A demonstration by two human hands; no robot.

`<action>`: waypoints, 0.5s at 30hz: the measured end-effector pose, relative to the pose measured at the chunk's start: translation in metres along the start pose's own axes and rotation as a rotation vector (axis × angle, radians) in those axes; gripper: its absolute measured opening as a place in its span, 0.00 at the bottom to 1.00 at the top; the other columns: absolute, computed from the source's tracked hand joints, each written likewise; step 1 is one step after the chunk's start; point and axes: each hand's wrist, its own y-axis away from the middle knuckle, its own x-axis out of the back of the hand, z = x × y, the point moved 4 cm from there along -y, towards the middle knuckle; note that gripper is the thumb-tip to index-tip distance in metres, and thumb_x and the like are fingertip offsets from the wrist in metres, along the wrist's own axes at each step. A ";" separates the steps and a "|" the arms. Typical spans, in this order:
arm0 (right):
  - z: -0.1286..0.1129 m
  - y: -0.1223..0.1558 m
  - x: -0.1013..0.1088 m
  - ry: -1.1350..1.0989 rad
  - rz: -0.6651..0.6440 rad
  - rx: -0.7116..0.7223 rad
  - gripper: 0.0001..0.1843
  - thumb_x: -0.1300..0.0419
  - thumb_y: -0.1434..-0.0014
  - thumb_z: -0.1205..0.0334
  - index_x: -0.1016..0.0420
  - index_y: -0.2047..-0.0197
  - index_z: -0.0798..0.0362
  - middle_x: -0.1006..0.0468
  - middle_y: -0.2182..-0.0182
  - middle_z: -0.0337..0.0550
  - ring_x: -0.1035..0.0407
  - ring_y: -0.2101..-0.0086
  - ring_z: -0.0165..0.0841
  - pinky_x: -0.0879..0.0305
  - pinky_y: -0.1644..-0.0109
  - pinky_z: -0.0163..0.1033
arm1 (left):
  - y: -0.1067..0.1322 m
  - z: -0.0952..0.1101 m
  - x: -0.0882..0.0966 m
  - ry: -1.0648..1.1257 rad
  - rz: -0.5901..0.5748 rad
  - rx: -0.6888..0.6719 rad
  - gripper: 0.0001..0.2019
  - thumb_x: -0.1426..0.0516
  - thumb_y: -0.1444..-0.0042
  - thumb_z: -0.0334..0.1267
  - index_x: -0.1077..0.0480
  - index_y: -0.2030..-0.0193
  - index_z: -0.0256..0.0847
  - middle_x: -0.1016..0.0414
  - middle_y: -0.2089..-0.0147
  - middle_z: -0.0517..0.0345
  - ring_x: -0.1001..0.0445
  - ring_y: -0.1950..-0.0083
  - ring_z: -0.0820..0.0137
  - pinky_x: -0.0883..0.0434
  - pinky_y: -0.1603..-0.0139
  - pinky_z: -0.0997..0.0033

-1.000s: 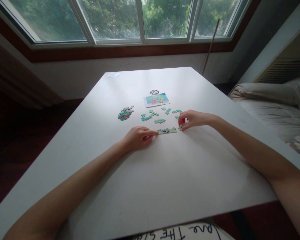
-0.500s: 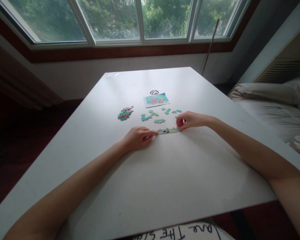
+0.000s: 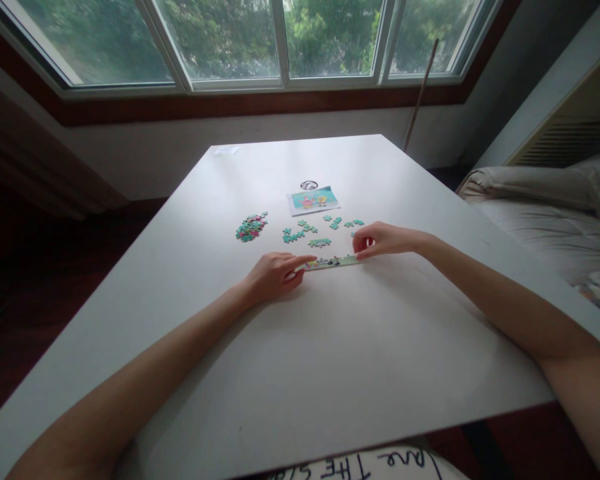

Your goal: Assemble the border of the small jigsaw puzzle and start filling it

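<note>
Both bare forearms reach in from the near edge of the table [image 3: 330, 373] toward its middle. The left hand [image 3: 275, 275] lies knuckles up, fingers loosely curled (forefinger stretched out to the right). The right hand [image 3: 383, 240] has its fingertips pinched together, pointing left.

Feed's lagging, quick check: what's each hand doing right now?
Left hand: holds nothing, index fingertip pressing the left end of the puzzle strip.
Right hand: fingertips pinching its right end.
</note>
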 end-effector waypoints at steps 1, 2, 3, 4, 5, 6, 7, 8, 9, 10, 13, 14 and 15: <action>0.000 0.000 0.000 0.001 0.012 -0.009 0.14 0.40 0.51 0.51 0.27 0.69 0.54 0.26 0.71 0.41 0.34 0.69 0.30 0.41 0.66 0.35 | 0.001 -0.001 0.001 -0.008 0.033 0.018 0.17 0.51 0.45 0.31 0.29 0.50 0.39 0.34 0.78 0.64 0.39 0.78 0.77 0.39 0.72 0.79; 0.000 -0.001 0.000 0.004 0.026 -0.016 0.14 0.41 0.50 0.51 0.28 0.70 0.54 0.26 0.72 0.40 0.34 0.70 0.30 0.42 0.67 0.35 | 0.002 -0.002 0.002 -0.017 0.067 0.046 0.16 0.51 0.46 0.30 0.28 0.53 0.38 0.34 0.79 0.64 0.39 0.78 0.77 0.39 0.71 0.79; 0.000 -0.001 0.000 0.008 0.041 -0.021 0.14 0.41 0.50 0.51 0.28 0.70 0.54 0.26 0.72 0.40 0.35 0.70 0.30 0.42 0.67 0.35 | 0.003 -0.004 0.004 -0.028 0.107 0.088 0.15 0.52 0.47 0.29 0.28 0.56 0.38 0.35 0.79 0.64 0.40 0.79 0.77 0.39 0.71 0.78; 0.000 -0.002 0.000 0.010 0.051 -0.023 0.14 0.42 0.50 0.51 0.28 0.71 0.54 0.27 0.73 0.40 0.35 0.71 0.29 0.42 0.67 0.35 | 0.004 -0.006 0.005 -0.038 0.143 0.139 0.14 0.51 0.49 0.29 0.27 0.60 0.37 0.35 0.79 0.64 0.40 0.79 0.77 0.40 0.71 0.78; 0.000 -0.002 -0.001 0.010 0.054 -0.023 0.14 0.41 0.50 0.51 0.29 0.71 0.54 0.28 0.74 0.39 0.36 0.71 0.29 0.43 0.68 0.35 | 0.004 -0.009 0.006 -0.045 0.172 0.197 0.12 0.51 0.50 0.29 0.28 0.65 0.37 0.36 0.80 0.64 0.40 0.79 0.77 0.40 0.72 0.78; 0.001 -0.002 -0.002 0.005 0.050 -0.024 0.14 0.41 0.50 0.51 0.29 0.72 0.54 0.28 0.74 0.39 0.36 0.71 0.29 0.43 0.68 0.35 | 0.005 -0.012 0.007 -0.048 0.195 0.256 0.10 0.51 0.51 0.29 0.28 0.69 0.37 0.37 0.80 0.64 0.41 0.79 0.77 0.41 0.73 0.78; 0.001 -0.002 -0.003 -0.003 0.043 -0.026 0.14 0.41 0.51 0.51 0.29 0.72 0.54 0.28 0.74 0.39 0.36 0.71 0.29 0.43 0.68 0.35 | 0.006 -0.015 0.007 -0.046 0.210 0.315 0.09 0.51 0.52 0.29 0.30 0.73 0.37 0.37 0.81 0.63 0.41 0.79 0.77 0.43 0.73 0.78; 0.001 -0.002 -0.004 -0.012 0.038 -0.032 0.13 0.40 0.51 0.51 0.29 0.72 0.54 0.28 0.74 0.39 0.36 0.71 0.29 0.43 0.68 0.34 | 0.006 -0.018 0.008 -0.040 0.219 0.372 0.08 0.51 0.52 0.30 0.31 0.76 0.37 0.38 0.81 0.63 0.42 0.79 0.77 0.44 0.74 0.78; 0.002 -0.002 -0.004 -0.020 0.032 -0.038 0.13 0.40 0.52 0.52 0.29 0.72 0.54 0.29 0.74 0.39 0.36 0.71 0.29 0.44 0.69 0.34 | 0.007 -0.021 0.007 -0.030 0.222 0.421 0.08 0.51 0.53 0.30 0.33 0.78 0.37 0.39 0.82 0.64 0.42 0.80 0.78 0.44 0.75 0.77; 0.003 -0.003 -0.005 -0.027 0.027 -0.044 0.13 0.40 0.52 0.52 0.29 0.72 0.55 0.29 0.75 0.38 0.36 0.72 0.28 0.44 0.69 0.34 | 0.007 -0.024 0.007 -0.017 0.221 0.463 0.09 0.51 0.53 0.30 0.33 0.79 0.37 0.40 0.83 0.64 0.43 0.80 0.78 0.45 0.75 0.77; 0.005 -0.003 -0.005 -0.045 0.005 -0.050 0.14 0.40 0.52 0.51 0.28 0.71 0.55 0.30 0.75 0.38 0.38 0.72 0.28 0.45 0.70 0.34 | 0.007 -0.030 0.004 0.022 0.205 0.526 0.09 0.51 0.54 0.30 0.33 0.80 0.37 0.41 0.84 0.65 0.43 0.81 0.78 0.45 0.75 0.77; 0.006 -0.003 -0.004 -0.056 -0.004 -0.049 0.15 0.40 0.52 0.51 0.28 0.70 0.55 0.30 0.75 0.38 0.38 0.72 0.28 0.45 0.70 0.34 | 0.007 -0.031 0.003 0.033 0.194 0.527 0.09 0.51 0.54 0.30 0.33 0.81 0.37 0.41 0.84 0.65 0.43 0.81 0.78 0.45 0.75 0.77; 0.007 -0.003 -0.004 -0.068 -0.011 -0.048 0.15 0.40 0.52 0.51 0.28 0.70 0.56 0.30 0.75 0.39 0.38 0.72 0.28 0.44 0.70 0.34 | 0.007 -0.032 0.002 0.041 0.185 0.522 0.10 0.51 0.54 0.30 0.33 0.81 0.37 0.41 0.84 0.65 0.43 0.81 0.78 0.46 0.75 0.77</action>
